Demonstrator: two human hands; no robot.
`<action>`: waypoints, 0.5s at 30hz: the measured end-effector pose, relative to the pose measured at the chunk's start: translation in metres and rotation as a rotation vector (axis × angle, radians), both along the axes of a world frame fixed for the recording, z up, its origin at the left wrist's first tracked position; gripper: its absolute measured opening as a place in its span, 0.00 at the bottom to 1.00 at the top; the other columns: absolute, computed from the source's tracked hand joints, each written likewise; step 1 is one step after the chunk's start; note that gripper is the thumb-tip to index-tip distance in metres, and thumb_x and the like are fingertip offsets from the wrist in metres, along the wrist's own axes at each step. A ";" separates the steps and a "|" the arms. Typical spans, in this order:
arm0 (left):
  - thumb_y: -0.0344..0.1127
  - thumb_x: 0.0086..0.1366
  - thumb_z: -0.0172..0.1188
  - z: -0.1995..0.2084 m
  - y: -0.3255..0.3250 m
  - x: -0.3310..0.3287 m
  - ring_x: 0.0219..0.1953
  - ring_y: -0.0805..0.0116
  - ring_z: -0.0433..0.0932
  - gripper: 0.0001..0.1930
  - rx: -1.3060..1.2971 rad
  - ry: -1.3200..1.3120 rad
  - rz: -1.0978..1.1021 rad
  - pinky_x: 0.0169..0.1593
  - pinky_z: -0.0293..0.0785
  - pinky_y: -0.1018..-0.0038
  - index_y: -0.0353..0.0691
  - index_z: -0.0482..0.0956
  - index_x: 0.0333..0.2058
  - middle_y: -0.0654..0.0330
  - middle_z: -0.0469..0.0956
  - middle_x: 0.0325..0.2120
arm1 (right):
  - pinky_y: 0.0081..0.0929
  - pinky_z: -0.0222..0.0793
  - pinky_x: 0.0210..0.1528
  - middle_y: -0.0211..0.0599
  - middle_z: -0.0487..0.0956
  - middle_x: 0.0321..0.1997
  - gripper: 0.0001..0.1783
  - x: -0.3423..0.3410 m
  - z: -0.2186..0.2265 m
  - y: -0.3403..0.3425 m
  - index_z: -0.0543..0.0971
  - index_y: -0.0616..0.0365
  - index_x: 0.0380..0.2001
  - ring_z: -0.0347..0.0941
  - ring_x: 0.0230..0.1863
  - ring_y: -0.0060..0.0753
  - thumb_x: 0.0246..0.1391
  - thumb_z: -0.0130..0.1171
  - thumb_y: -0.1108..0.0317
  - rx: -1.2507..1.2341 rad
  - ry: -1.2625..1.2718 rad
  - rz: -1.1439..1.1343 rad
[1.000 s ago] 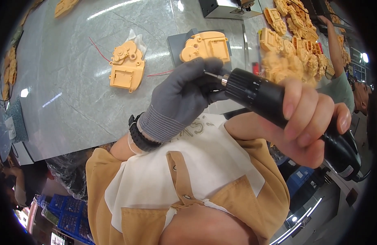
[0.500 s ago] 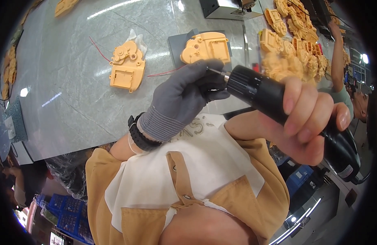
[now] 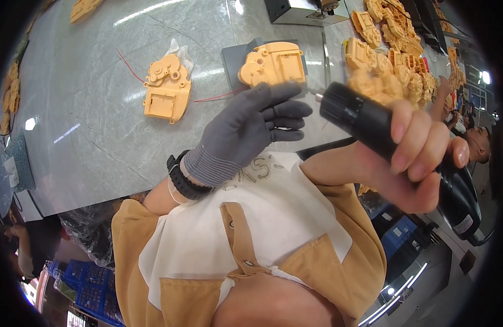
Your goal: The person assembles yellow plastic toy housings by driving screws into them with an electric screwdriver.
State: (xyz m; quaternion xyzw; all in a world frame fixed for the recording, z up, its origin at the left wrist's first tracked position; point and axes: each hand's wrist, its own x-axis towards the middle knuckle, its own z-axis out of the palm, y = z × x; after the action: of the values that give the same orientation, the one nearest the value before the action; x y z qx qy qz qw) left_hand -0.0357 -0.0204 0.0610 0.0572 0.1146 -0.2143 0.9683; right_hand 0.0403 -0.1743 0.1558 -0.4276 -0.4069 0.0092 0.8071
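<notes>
Over the shiny gray table [image 3: 109,131], the right hand [image 3: 417,155] is holding a black power screwdriver [image 3: 357,114]. Its bare fingers are curling around the fat body, closed on it. The screwdriver is leaning, with its thin metal tip [image 3: 317,95] pointing up and to the left and its back end sitting low at the right. The tip is looking blurry.

Just beside the tip, the left hand [image 3: 248,122] is wearing a gray glove. Its fingers are reaching out to the right, nearly straight, with small gaps between them. Nothing is showing in their hold, but the far side of them is hiding from view.

Past the gloved fingers, a yellow case [image 3: 278,61] is lying on a dark gray block [image 3: 233,61]. Another yellow case [image 3: 167,95] is resting on the table to the left, with a red wire [image 3: 130,65] sticking out beside it.

The screwdriver is looking hard, smooth and a bit heavy, so it may be slipping easily from a loose hand. Its thick middle is seeming the best place to grab, away from the thin tip. The yellow cases are looking light and stiff, and their outside edges are seeming good to hold. The thin wire is looking easy to tug loose.
</notes>
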 end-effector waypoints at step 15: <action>0.41 0.39 0.70 -0.052 0.015 0.024 0.51 0.54 0.65 0.40 2.180 -0.735 0.384 0.54 0.63 0.63 0.47 0.63 0.54 0.56 0.67 0.48 | 0.28 0.62 0.21 0.36 0.65 0.14 0.22 0.025 -0.042 0.008 0.58 0.67 0.43 0.61 0.14 0.28 0.41 0.48 0.77 -0.179 0.083 -0.301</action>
State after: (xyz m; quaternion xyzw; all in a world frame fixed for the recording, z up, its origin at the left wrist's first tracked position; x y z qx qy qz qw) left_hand -0.0122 -0.0056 0.0089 0.8992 -0.0426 0.1772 0.3978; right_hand 0.0656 -0.1662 0.1141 -0.5532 -0.3024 -0.0576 0.7741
